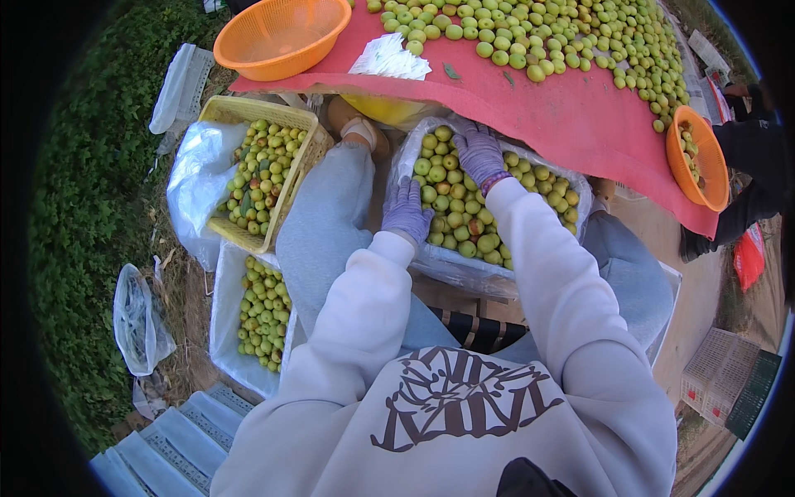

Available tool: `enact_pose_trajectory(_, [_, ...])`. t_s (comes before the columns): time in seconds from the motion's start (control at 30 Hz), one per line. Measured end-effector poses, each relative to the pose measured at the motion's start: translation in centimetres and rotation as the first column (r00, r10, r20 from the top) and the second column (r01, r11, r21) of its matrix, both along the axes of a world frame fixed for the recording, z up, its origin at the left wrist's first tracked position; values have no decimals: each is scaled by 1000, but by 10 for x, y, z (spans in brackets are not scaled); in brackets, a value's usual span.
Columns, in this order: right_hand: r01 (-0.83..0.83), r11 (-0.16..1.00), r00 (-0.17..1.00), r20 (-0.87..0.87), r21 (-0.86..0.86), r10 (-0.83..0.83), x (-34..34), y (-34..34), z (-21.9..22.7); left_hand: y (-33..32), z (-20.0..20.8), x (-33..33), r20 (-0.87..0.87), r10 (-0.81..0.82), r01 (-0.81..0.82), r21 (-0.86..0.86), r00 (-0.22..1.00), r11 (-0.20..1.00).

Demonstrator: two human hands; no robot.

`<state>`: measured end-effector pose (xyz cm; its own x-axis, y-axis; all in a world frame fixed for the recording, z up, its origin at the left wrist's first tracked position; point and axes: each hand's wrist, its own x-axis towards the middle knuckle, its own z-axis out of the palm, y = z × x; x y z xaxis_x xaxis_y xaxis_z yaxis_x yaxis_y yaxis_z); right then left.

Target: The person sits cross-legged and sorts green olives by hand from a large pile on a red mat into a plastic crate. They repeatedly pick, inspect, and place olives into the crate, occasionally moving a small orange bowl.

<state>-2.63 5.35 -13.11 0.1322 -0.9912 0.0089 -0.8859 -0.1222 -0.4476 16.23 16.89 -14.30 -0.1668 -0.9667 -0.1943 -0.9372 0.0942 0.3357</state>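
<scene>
Between my knees stands a crate lined with clear plastic (468,280), filled with green and brownish jujubes (454,199). My left hand (406,212), in a purple glove, lies along the left side of the crate, fingers stretched out against the liner. Also gloved in purple, my right hand (479,156) reaches over the fruit to the far rim, its fingers extended and resting by the liner. Neither hand shows a jujube in its grip. The fingertips of my right hand are partly hard to see near the edge of the red cloth (571,124).
Many loose jujubes (530,37) cover the cloth-topped table ahead. Orange baskets (281,41) (704,166) stand at its left and right. Beside my left leg are a yellow crate (310,157) and a white lined box (224,311), both holding jujubes. A person's dark-clothed legs (745,157) show at right.
</scene>
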Motion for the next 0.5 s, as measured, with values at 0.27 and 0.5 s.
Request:
enact_pose_trajectory(0.27, [-258, 957, 930, -235, 135, 284, 4, 46, 6, -27, -48, 21, -855, 457, -424, 330, 245, 843])
enact_pose_trajectory(0.5, [-96, 988, 994, -71, -121, 88, 6, 146, 24, -7, -35, 23, -655, 402, -399, 163, 640, 902])
